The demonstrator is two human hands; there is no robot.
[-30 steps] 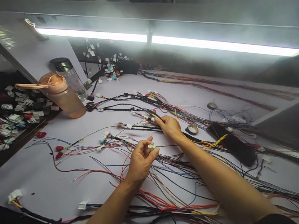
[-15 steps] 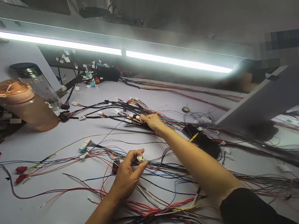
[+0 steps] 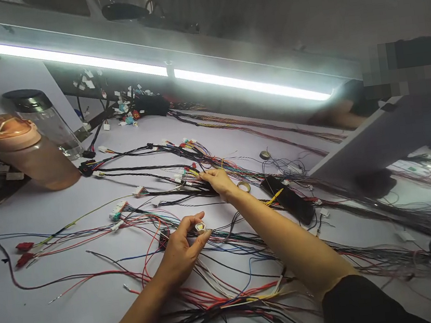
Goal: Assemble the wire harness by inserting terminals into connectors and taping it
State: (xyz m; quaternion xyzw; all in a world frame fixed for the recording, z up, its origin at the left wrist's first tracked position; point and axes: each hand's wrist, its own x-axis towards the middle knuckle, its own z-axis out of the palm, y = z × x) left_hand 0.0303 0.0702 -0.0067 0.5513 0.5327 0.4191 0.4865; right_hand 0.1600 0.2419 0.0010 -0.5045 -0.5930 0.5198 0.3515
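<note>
Between the thumb and fingers of my left hand (image 3: 184,246) is a small white connector (image 3: 200,228), its end facing up. Wires in red, green and black run beneath that hand. Farther up the table, my right hand (image 3: 218,182) pinches dark wires at the edge of a wire bundle (image 3: 187,186); its fingertips partly hide them. White connectors with coloured wires lie just left of the right fingers. A white and green connector (image 3: 118,210) rests to the left, with a red connector (image 3: 24,247) farther left.
A peach bottle (image 3: 38,157) and a clear bottle (image 3: 58,128) stand at the left. A black phone-like object (image 3: 289,199) and a tape roll (image 3: 243,186) lie right of centre. Another person's arm (image 3: 335,112) is behind the panel (image 3: 360,128).
The white connectors at my right hand have shifted, and several dark wires now lie spread out to its left. The tape roll has come into view. My left hand still holds its connector.
</note>
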